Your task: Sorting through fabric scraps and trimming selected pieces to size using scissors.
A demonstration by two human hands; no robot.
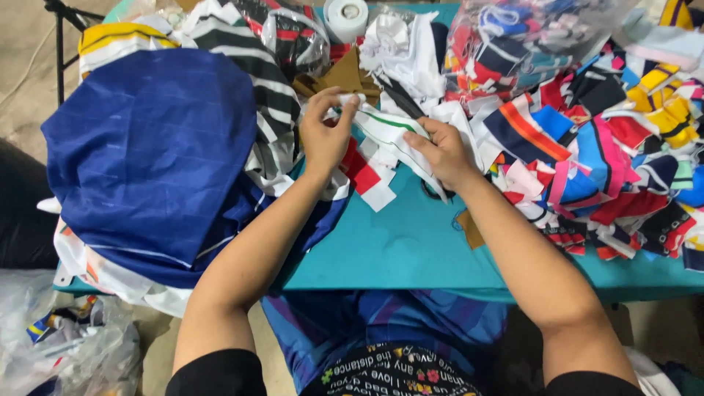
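Two hands pinch white strip (pixel 385 128) (green-edged).

Teal table (pixel 411 249) (heaped) bears fabric scraps (pixel 587 147).

A teal tabletop (pixel 411 249) fills the middle under even, soft light. Left of the tabletop lies a pale concrete floor (pixel 26 66), where a thin black metal stand (pixel 60 44) rises.

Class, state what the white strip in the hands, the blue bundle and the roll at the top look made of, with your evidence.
White strip: seemingly knit fabric; limp, matte, green line. Blue bundle: thin woven-looking cloth; slight sheen, soft creases. White roll: probably tape or paper; wound around a hollow core.
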